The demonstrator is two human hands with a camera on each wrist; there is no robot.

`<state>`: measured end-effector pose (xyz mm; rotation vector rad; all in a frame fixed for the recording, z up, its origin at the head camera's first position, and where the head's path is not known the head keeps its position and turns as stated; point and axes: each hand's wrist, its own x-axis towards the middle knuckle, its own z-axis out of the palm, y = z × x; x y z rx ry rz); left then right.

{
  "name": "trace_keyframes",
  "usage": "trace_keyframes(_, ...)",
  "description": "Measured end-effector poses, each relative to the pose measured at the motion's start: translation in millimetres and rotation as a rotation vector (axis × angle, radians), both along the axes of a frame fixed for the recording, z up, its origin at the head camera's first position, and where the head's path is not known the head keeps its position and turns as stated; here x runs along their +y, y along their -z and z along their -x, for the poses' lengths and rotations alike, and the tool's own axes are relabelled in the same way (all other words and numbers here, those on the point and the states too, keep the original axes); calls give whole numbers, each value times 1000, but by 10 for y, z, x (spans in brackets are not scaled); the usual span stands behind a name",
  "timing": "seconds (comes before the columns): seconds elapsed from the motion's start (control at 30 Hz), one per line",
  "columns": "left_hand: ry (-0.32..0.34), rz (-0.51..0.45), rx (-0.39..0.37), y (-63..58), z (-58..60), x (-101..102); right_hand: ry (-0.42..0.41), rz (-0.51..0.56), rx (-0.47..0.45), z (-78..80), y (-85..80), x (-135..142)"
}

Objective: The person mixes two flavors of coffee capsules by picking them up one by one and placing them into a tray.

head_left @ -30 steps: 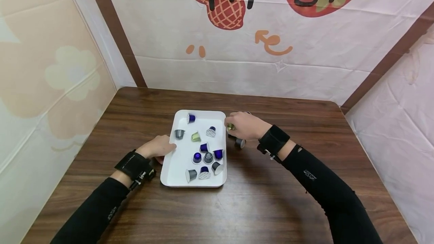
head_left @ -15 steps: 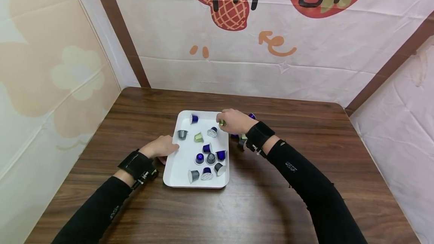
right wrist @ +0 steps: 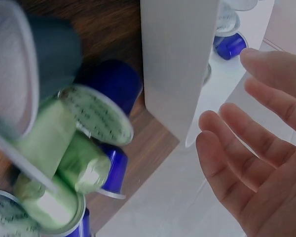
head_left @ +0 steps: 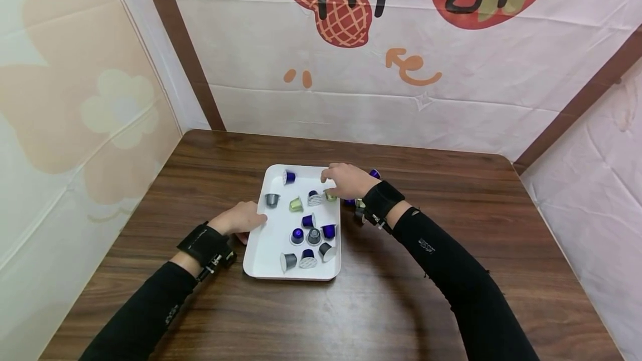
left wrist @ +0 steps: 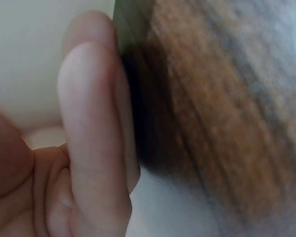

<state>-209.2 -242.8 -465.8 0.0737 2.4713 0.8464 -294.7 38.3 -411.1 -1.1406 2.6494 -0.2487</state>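
Note:
A white tray (head_left: 264, 263) with several coffee capsules lies on the table. My left hand (head_left: 239, 217) holds its left rim, thumb over the edge; in the left wrist view the fingers (left wrist: 96, 123) stretch along its side. Over the far right corner, my right hand (head_left: 347, 180) has its fingers spread, holding nothing. Just under its thumb, a green capsule (head_left: 330, 196) lies in the tray by the right wall. Another green capsule (head_left: 296, 204) lies near the middle, between a grey capsule (head_left: 272, 200) and a blue one with a striped lid (head_left: 314, 198).
Beside the tray's right wall (right wrist: 175, 64), a loose group of green, blue and dark capsules (right wrist: 84, 168) lies on the wooden table (head_left: 426, 272), partly under my right wrist. One blue capsule (head_left: 374, 174) sits farther back. A printed cloth (head_left: 241, 43) hangs behind the table.
My right hand has moved left from beside the tray to over its far right corner and let go of the green capsule, which now lies in the tray. The left hand stays at the rim.

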Motion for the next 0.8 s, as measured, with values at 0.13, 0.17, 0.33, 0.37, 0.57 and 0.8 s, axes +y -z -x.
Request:
trace_keyframes(0.13,3,1,1,1,14,6,1,8,24,-5,-30,163)
trace_keyframes(0.17,2,3,1,1,17,8,3,11,30,-5,-40,215)
trace_keyframes(0.33,5,13,6,13,18,9,12,29,39,-7,-73,513)
trace_keyframes(0.37,2,16,5,12,19,7,14,36,38,-9,-76,573)
trace_keyframes(0.57,5,15,10,1,19,-3,36,50,39,-25,-52,922)
trace_keyframes(0.8,5,2,4,-11,3,13,152,-4,29,-53,52,1173)
